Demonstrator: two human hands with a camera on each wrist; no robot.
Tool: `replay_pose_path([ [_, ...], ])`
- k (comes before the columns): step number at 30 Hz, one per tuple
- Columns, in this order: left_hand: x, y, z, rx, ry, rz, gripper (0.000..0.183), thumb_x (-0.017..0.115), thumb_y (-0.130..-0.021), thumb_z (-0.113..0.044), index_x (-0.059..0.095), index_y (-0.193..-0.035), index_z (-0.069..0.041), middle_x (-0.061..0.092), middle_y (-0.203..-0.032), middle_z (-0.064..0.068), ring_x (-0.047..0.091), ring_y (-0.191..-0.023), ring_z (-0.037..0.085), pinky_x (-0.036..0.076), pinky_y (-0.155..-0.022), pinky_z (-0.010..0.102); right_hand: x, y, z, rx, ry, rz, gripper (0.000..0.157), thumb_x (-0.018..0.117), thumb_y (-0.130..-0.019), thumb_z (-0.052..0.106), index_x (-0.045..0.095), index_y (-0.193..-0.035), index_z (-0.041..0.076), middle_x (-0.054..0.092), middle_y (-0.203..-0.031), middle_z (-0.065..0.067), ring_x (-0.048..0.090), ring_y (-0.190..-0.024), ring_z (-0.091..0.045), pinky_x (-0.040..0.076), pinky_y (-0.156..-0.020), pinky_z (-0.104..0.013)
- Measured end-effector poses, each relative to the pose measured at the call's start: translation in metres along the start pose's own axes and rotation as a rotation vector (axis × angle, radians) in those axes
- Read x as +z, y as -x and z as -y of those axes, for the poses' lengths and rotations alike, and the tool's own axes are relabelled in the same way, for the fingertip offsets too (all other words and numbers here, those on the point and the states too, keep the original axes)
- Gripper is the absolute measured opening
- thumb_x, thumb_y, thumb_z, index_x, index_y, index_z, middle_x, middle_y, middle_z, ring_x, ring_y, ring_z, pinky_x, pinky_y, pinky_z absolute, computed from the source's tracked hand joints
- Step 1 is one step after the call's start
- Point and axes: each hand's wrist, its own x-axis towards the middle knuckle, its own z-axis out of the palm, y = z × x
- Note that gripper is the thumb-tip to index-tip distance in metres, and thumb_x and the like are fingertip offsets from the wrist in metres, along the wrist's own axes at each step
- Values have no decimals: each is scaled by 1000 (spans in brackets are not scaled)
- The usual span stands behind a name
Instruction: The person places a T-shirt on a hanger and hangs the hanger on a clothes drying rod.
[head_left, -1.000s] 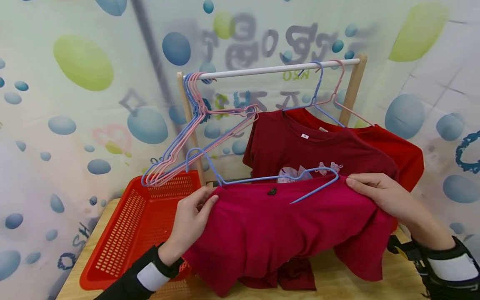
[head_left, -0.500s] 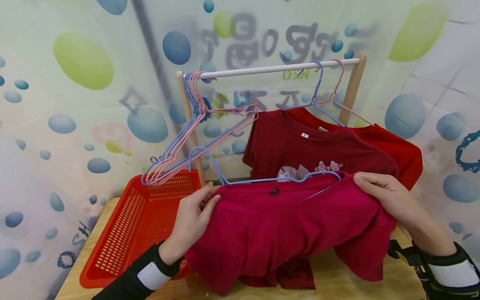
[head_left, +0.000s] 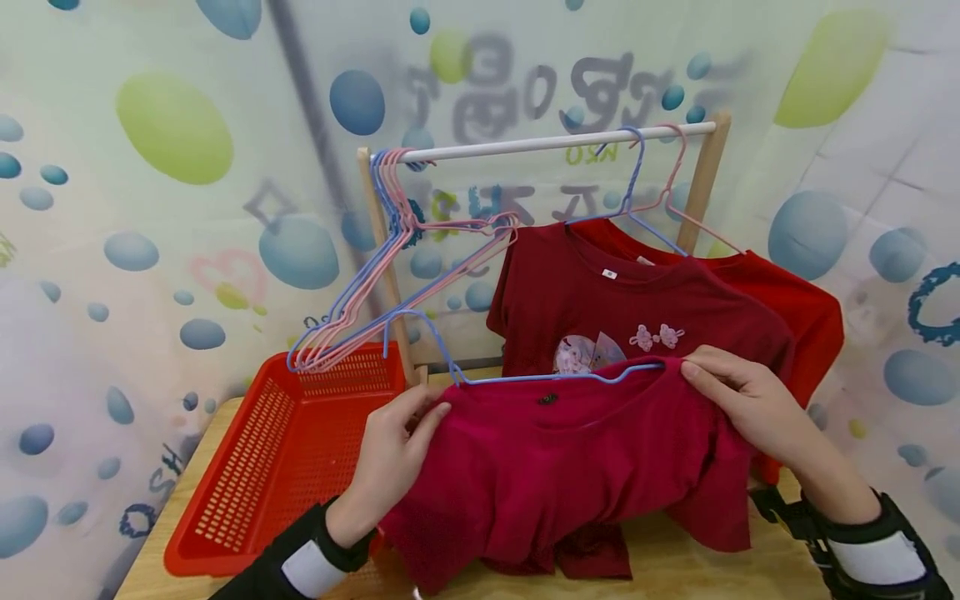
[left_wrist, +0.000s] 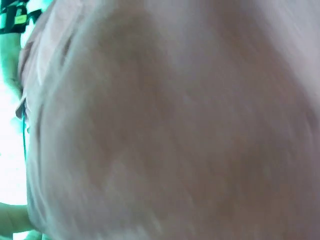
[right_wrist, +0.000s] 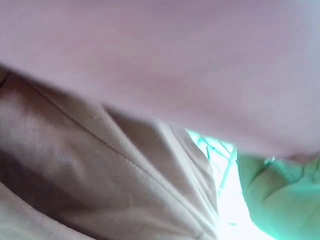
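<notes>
In the head view a magenta T-shirt (head_left: 570,467) hangs between my two hands, its neckline facing up. A blue hanger (head_left: 525,379) runs across inside the neck, its hook standing out at the left and its lower parts hidden in the cloth. My left hand (head_left: 397,446) pinches the left shoulder between thumb and fingers, close to the hook. The right shoulder is pinched by my right hand (head_left: 746,404), near the hanger's other end. Cloth fills most of the left wrist view and the right wrist view.
Behind stands a wooden rack with a white rail (head_left: 525,146). Several blue and pink hangers (head_left: 360,292) hang at its left; a dark red T-shirt (head_left: 555,283) and a red one (head_left: 813,308) at its right. A red basket (head_left: 258,467) sits left on the wooden table (head_left: 675,575).
The hanger's right arm, earlier outside over the front of the shirt, has slipped inside the neckline. My right hand has drawn the right shoulder over its end and come slightly left.
</notes>
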Motion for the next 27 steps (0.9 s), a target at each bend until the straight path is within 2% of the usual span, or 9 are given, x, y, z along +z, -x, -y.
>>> replay_pose_path([
  [9, 5, 8, -8, -147, 108, -34, 11, 64, -92, -21, 71, -99, -18, 64, -89, -12, 53, -70, 9, 45, -60, 25, 16, 6, 9, -58, 202, -102, 18, 59, -93, 5, 71, -105, 12, 61, -94, 8, 52, -85, 0, 40, -75, -9],
  [14, 9, 8, -12, -181, 114, -54, 10, 67, -89, -13, 72, -98, -14, 65, -87, -7, 53, -69, 10, 44, -60, 25, 22, 5, 7, -177, 314, -131, 19, 64, -88, 0, 69, -102, 11, 61, -94, 9, 52, -86, 2, 38, -81, -6],
  [18, 13, 9, -15, -219, 138, -72, 10, 68, -87, -6, 71, -97, -8, 66, -87, -1, 54, -70, 11, 44, -60, 26, 29, 5, 4, -262, 338, -145, 24, 68, -81, -7, 70, -101, 8, 62, -94, 7, 52, -86, 0, 37, -84, -6],
  [21, 16, 9, -18, -241, 174, -75, 10, 68, -88, -8, 71, -97, -8, 67, -89, -3, 58, -76, 11, 47, -65, 26, 35, 5, 2, -302, 338, -152, 29, 70, -77, -10, 70, -101, 5, 64, -95, 4, 52, -88, -3, 37, -85, -7],
  [27, 20, 11, -20, -215, 233, -77, 11, 65, -91, -17, 72, -99, -14, 66, -93, -10, 60, -83, 11, 49, -70, 27, 45, 3, 1, -353, 359, -150, 32, 73, -72, -9, 72, -100, 7, 65, -97, 3, 52, -89, -8, 38, -83, -13],
])
